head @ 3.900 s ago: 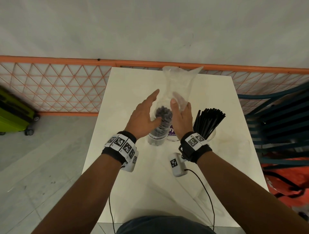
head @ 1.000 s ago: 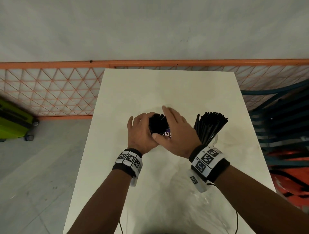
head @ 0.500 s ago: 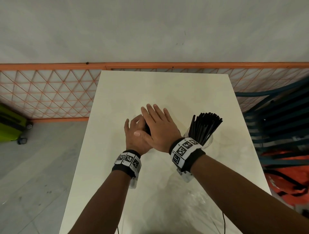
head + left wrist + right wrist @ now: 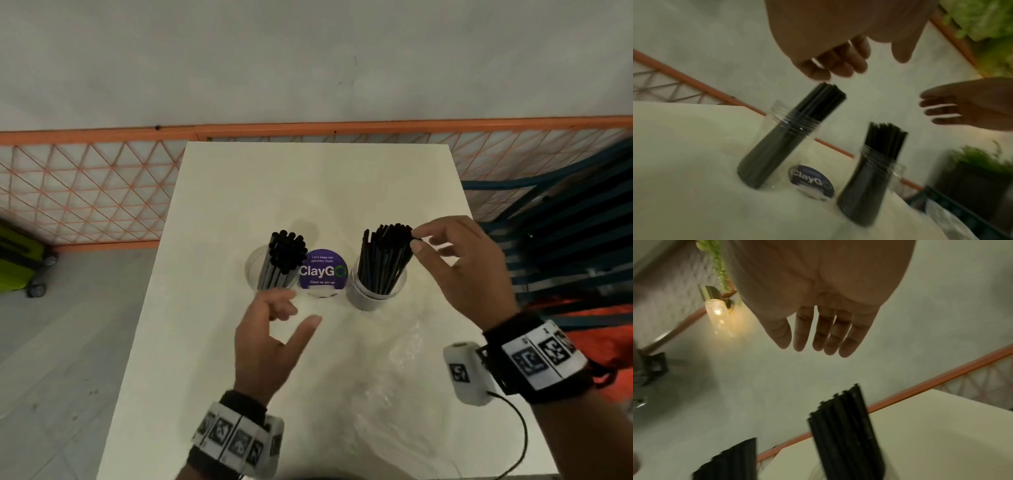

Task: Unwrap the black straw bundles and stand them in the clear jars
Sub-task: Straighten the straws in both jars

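Two clear jars stand mid-table, each holding unwrapped black straws. The left jar (image 4: 255,270) has a tight bundle of straws (image 4: 287,251) leaning in it. In the right jar (image 4: 371,296) the straws (image 4: 385,255) fan out. My left hand (image 4: 294,313) hovers just in front of the left jar with fingers loosely curled, holding nothing. The left wrist view has these fingers (image 4: 838,65) just above the left straws (image 4: 818,113). My right hand (image 4: 416,241) is at the top right of the right bundle; its fingertips are at the straw tips. Its fingers (image 4: 818,337) are straight above the straws (image 4: 846,426).
A purple round ClayGo sticker (image 4: 323,270) lies between the jars. Crumpled clear wrap (image 4: 394,359) lies on the white table (image 4: 308,188) near the front right. An orange mesh fence (image 4: 85,192) runs behind, dark chairs (image 4: 565,240) stand at the right, and a green case (image 4: 17,260) at the left.
Both hands have lifted off the left jar's straws, which now stand uncovered. My left hand drew back toward me; my right hand moved right to the other bundle's top.
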`<state>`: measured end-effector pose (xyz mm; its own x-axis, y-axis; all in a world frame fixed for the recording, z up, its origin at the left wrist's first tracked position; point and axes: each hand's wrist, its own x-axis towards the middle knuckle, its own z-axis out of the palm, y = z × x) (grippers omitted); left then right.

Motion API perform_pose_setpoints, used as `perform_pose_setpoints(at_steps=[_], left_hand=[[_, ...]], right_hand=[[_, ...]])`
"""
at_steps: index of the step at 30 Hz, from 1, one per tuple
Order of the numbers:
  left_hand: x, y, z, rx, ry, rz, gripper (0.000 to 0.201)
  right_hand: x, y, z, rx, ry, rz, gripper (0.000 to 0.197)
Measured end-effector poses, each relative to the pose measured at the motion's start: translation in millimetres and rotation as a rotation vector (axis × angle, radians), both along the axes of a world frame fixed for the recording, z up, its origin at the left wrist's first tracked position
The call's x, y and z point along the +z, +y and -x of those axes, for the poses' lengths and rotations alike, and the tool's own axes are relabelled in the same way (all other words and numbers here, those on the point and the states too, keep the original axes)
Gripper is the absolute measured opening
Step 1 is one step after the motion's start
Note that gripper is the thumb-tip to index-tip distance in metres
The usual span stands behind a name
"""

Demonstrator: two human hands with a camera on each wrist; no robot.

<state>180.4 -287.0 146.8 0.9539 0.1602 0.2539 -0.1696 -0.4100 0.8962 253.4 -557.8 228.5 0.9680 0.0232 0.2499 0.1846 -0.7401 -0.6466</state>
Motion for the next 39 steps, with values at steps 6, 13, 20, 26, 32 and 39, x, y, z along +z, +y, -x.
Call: perform_pose_setpoints(at_steps=[6,13,20,26,32,39], left_hand=[[-9.6,-85.4,-17.2,-0.268,0.238,-0.077,0.084],[-22.6,-133.2,-101.8,-0.073,0.486,-0.275,0.135],[-38.3,-150.1,-121.1,-0.248,0.291,-0.581,0.063],[-24.6,-149.8,-124.6,-0.204,0.211,-0.480,0.047],[-18.7,-149.9,-123.7,-0.296,0.230,-0.618,0.065],[-24.3,-153.4,-123.4,-0.290,0.259,-0.658,0.068]], right_hand=[[-24.0,-28.4,-26.5,-0.008,0.140,0.095,0.047],[-49.8,-11.5,-42.7,0.040,0.454,0.017,0.077],[-67.0,0.0,-37.6,0.094,0.493,-0.036,0.090],[-68.9,-1.5,-31.6,0.100,0.397,-0.156,0.079],[-76.3,-9.1,-24.0,0.038,0.371,-0.105,0.080],[-68.3,-16.1,-31.7,0.052,0.295,-0.031,0.090]])
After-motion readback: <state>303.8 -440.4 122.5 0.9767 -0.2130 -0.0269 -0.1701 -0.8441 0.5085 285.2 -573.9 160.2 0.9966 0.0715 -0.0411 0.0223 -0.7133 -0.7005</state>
